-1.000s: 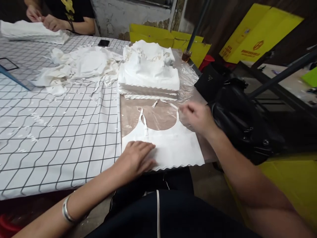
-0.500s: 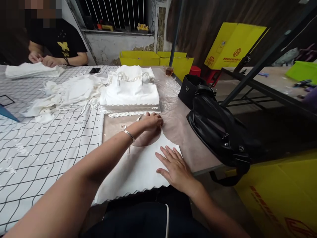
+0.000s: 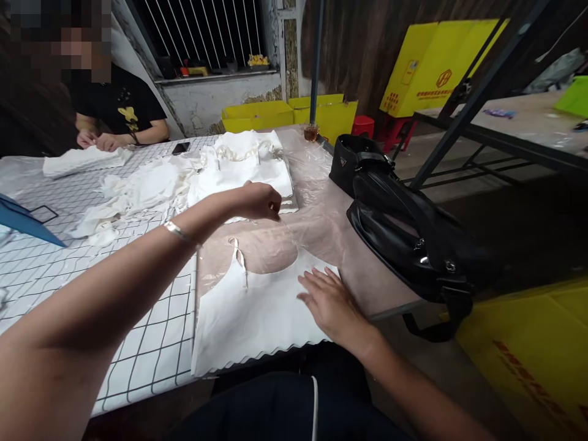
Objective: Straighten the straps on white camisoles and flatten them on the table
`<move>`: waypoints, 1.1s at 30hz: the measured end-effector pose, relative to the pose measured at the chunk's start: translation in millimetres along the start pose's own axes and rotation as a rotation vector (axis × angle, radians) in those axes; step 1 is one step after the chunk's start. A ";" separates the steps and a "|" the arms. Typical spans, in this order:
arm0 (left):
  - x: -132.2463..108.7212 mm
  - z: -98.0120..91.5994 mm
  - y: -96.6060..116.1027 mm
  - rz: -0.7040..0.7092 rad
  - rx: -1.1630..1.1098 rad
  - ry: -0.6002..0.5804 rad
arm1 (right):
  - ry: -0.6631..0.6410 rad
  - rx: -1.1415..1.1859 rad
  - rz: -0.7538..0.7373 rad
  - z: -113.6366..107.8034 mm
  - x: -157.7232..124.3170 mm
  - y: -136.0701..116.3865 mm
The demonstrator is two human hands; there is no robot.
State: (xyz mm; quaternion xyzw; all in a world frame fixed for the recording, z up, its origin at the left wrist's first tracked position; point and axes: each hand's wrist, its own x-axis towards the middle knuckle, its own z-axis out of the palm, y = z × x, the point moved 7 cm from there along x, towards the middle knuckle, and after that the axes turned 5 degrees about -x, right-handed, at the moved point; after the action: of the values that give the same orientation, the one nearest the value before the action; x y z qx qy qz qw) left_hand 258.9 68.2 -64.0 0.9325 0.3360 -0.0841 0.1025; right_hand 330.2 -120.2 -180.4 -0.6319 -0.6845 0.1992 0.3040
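Observation:
A white camisole top (image 3: 257,312) with a scalloped hem lies flat at the table's near edge. Its left thin strap (image 3: 237,254) stands looped above the neckline. Over the plastic beyond the neckline, my left hand (image 3: 261,200) hangs in the air with fingers pinched together. A faint thin line runs from its fingertips toward the right top corner of the camisole; what the fingers hold is unclear. My right hand (image 3: 328,306) rests open on the right side of the camisole, fingers spread. Just beyond my left hand sits a stack of white tops (image 3: 248,174), partly hidden by my forearm.
Loose white garments (image 3: 142,184) lie on the checked cloth (image 3: 160,318). A black bag (image 3: 399,226) stands along the right edge. Across the table a co-worker's hands (image 3: 103,141) handle white fabric. A glass (image 3: 310,132) and a phone (image 3: 180,148) are farther back.
My left hand has lifted away from the camisole's neckline, up and to the left, uncovering the left strap. My right hand stays on the fabric. The whole view has shifted slightly.

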 end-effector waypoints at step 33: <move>50.3 113.3 17.7 0.121 -0.634 0.024 | -0.614 0.858 0.686 -29.4 -61.6 6.4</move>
State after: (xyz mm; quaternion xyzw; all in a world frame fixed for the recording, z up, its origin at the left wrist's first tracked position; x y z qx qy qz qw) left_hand 298.6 57.4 -182.2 0.8734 0.2907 0.0421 0.3886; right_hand 355.6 -183.5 -173.0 -0.5513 -0.3580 0.7148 0.2388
